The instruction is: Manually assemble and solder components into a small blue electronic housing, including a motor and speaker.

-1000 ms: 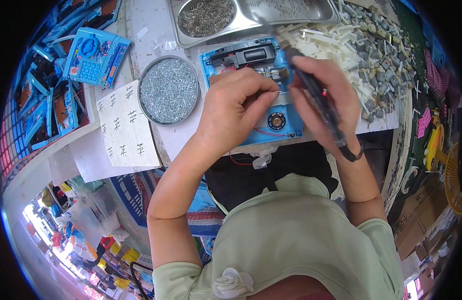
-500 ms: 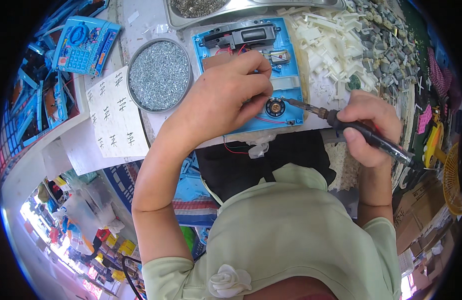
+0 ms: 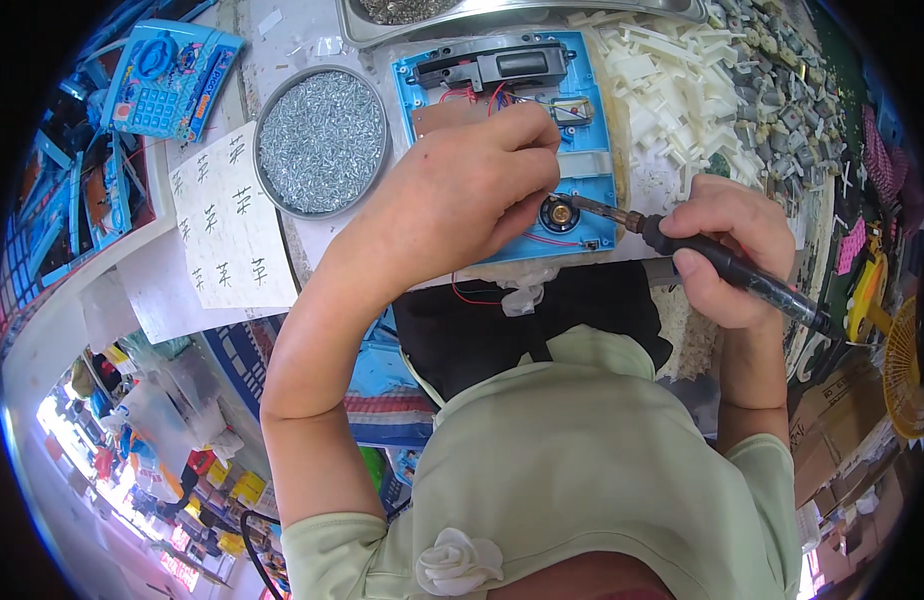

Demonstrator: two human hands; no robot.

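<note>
Lying open on the white worktop, one flat blue plastic toy casing is seen with its inside facing up: one small round brass-centred speaker near its lower edge, red wires, and one black moulded block across its top. One black-handled soldering iron is held in the right hand, whose grip is closed around the handle like a pen. The iron's long axis runs from lower right up to the left, its metal tip just beside the speaker, touching or nearly so. The left hand lies over the casing's middle, fingers pinched together near the red wires; what is pinched cannot be told. Of the two hands, the left is nearer the speaker. Left of the casing stands one round grey tin of small silver screws, then one white paper sheet with handwritten marks. Above, one steel tray is partly seen. To the right lie one heap of white plastic parts and many small grey motors, too many to count.
</note>
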